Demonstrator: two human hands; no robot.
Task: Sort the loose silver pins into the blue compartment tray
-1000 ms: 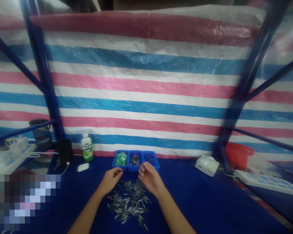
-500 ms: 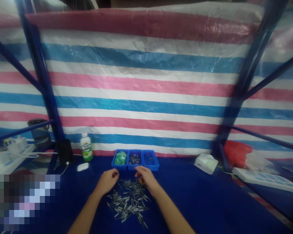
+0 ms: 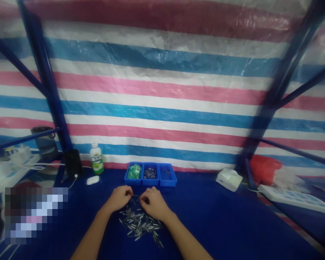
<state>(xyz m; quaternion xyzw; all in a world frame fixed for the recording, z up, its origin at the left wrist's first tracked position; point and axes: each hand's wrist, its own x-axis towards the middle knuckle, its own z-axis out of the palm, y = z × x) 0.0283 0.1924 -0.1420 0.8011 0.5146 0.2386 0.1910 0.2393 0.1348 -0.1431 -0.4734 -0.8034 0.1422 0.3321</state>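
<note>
The left hand [image 3: 121,197] and right hand [image 3: 153,203] have narrow, curled fingers near loose thin pieces; I cannot tell whether either grips one. Just in front, slender straight metal pins [image 3: 142,226], silvery with darker shafts, lie heaped crosswise on the blue counter [image 3: 219,224]. Beyond, three blue trays [image 3: 168,183] hold green packets [image 3: 135,172], dark small pieces [image 3: 150,173] and a few thin pins [image 3: 166,172]. The white bottle's [image 3: 95,151] green-and-white label [image 3: 98,163] bears dark characters, too blurred to read.

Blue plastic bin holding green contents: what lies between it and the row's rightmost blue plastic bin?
In the head view, a third blue plastic bin, holding small dark metal pieces, lies between.
</note>
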